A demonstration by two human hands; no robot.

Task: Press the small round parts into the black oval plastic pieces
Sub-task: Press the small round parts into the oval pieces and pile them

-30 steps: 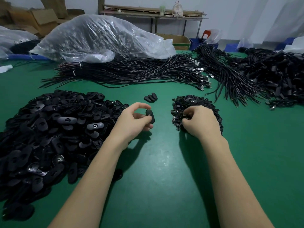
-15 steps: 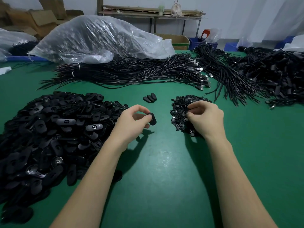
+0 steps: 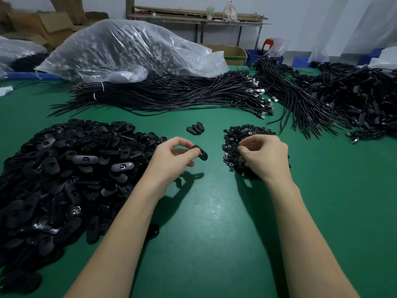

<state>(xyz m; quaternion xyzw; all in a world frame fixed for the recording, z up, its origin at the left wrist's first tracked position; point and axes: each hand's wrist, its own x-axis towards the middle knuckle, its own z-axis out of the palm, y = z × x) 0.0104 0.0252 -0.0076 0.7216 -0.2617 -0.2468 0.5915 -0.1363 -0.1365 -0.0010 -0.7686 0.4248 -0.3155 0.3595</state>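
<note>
My left hand [image 3: 171,160] pinches one black oval plastic piece [image 3: 202,153] between thumb and fingers, held just above the green table [image 3: 214,211]. A large heap of black oval pieces [image 3: 64,179] lies to its left. My right hand [image 3: 264,158] rests on the pile of small round parts [image 3: 240,134], its fingers curled into the pile; whether it pinches a part is hidden by the fingers. A group of three oval pieces [image 3: 195,128] lies on the table behind and between my hands.
Bundles of black cables [image 3: 171,95] stretch across the back of the table, with more cables [image 3: 354,100] heaped at the right. A clear plastic bag [image 3: 129,46] full of parts sits behind them. Beyond the table stand cardboard boxes [image 3: 53,24] and a bench [image 3: 197,18].
My right hand has shifted a little over the round-parts pile, its fingers working in it. My left hand keeps the oval piece in about the same place, turned slightly.
</note>
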